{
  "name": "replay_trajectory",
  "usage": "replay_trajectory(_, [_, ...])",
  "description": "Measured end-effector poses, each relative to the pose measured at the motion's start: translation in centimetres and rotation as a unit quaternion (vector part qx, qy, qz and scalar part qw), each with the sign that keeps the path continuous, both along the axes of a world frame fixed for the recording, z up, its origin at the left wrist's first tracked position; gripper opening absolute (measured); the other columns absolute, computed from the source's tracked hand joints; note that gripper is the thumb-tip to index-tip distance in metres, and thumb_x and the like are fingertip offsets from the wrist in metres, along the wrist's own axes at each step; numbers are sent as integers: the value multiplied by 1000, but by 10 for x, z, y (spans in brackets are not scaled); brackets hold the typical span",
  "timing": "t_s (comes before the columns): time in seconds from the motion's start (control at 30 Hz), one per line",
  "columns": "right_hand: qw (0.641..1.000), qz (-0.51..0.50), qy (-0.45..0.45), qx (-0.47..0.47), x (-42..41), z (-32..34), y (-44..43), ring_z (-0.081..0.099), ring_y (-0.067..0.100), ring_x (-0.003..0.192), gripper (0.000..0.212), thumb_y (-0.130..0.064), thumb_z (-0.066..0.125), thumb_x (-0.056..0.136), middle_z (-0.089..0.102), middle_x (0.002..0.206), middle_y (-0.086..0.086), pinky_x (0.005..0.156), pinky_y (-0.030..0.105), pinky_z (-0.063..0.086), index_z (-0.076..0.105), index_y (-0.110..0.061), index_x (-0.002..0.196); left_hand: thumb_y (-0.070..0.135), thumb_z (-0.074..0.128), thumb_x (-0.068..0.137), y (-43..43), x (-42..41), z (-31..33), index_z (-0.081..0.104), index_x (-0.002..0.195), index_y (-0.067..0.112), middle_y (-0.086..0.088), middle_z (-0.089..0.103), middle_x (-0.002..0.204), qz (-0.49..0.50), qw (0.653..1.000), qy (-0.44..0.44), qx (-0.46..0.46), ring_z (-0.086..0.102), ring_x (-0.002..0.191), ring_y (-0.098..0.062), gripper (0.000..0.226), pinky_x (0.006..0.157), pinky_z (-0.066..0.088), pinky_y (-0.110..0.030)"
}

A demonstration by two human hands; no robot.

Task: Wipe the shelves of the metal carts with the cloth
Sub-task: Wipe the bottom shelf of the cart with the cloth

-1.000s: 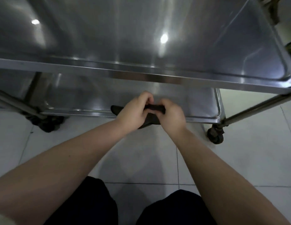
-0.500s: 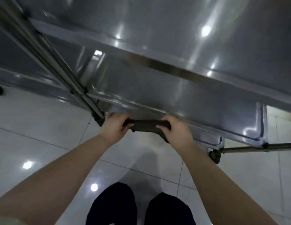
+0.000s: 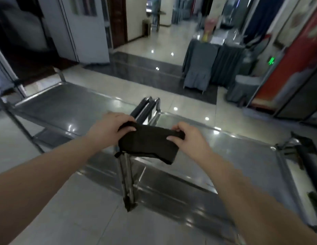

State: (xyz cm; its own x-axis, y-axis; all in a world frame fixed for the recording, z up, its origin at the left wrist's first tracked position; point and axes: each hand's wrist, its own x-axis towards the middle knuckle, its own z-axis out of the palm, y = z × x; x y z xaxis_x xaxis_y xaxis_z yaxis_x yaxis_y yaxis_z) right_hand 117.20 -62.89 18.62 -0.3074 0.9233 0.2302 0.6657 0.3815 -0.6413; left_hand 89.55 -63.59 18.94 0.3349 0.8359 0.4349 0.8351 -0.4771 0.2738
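Observation:
A dark folded cloth [image 3: 148, 144] hangs stretched between my two hands in front of me. My left hand [image 3: 110, 126] grips its left end and my right hand [image 3: 187, 137] pinches its right end. Below the cloth stand two steel carts side by side. The left cart's top shelf [image 3: 65, 108] reaches to the left, and the right cart's top shelf [image 3: 233, 149] runs to the right. Their upright handles [image 3: 148, 108] meet just behind the cloth. Lower shelves show under both tops.
A grey-draped table [image 3: 212, 64] with items on it stands at the back right, with a covered chair beside it. A white door [image 3: 85, 30] is at the back left. A dark object [image 3: 306, 152] lies at the right cart's far end. Glossy tiled floor surrounds the carts.
My view has swung up from the low shelf to the cart tops and the room. Both hands have lifted the cloth and now hold it spread above where the two carts meet.

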Motion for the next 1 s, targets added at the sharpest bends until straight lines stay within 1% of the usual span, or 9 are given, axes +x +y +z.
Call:
replay_trajectory(0.1, [996,-2,-35,77,-11,85,8,56,11,89,21,-27,75,83,62,91,-7,73,21,38,64,-18,98,42,54,95,10,-14,85,65,106,28,12,69,103,25,997,52,47,62,96,-11,21,96,25,-32])
replay_trajectory(0.23, [987,-25,-39,157,-21,177,12,56,13,93,22,-29,74,84,61,96,-6,75,26,39,62,-19,99,37,59,93,10,-16,179,64,110,30,9,68,106,38,987,50,147,59,100,-19,19,91,22,-31])
replay_trajectory(0.33, [979,-53,-30,193,-26,237,9,54,14,94,19,-29,73,85,60,99,-4,76,27,38,60,-21,96,41,56,94,11,-13,236,63,110,34,11,65,104,63,978,34,197,57,101,-19,19,95,23,-35])
replay_trajectory(0.43, [968,-86,-17,234,-26,283,4,55,17,97,19,-31,73,85,59,98,-5,86,33,42,60,-23,96,38,57,94,14,-6,284,63,109,31,15,54,98,59,973,27,221,55,104,-16,17,97,26,-39])
replay_trajectory(0.5, [962,-102,-11,252,-21,307,-1,56,18,98,22,-31,73,85,59,98,-5,89,36,45,63,-21,100,38,57,94,15,1,309,63,110,29,15,53,99,52,974,24,221,56,104,-16,18,100,30,-42])
replay_trajectory(0.63, [955,-119,4,271,-7,334,-13,56,17,98,23,-29,72,86,60,103,-3,87,34,47,63,-20,105,37,57,94,10,16,341,64,108,29,14,56,98,35,975,10,221,56,100,-15,17,102,38,-46])
replay_trajectory(0.73, [954,-123,8,273,0,333,-20,55,17,100,21,-25,71,87,58,104,-4,86,32,46,62,-20,105,36,58,94,4,27,343,64,106,27,11,60,97,21,978,9,208,57,96,-16,16,99,42,-50])
replay_trajectory(0.87, [964,-83,-25,253,0,319,-25,55,19,104,23,-18,67,90,57,108,-5,92,39,46,59,-23,111,37,58,94,-8,31,331,64,107,29,12,60,98,57,980,44,187,58,98,-16,16,101,39,-46])
replay_trajectory(1.0, [968,-35,-80,234,-21,311,-17,53,19,104,24,-16,62,94,59,119,2,85,34,44,60,-24,116,38,56,95,-24,14,322,61,108,30,12,57,100,114,979,86,147,56,102,-16,16,99,35,-41])
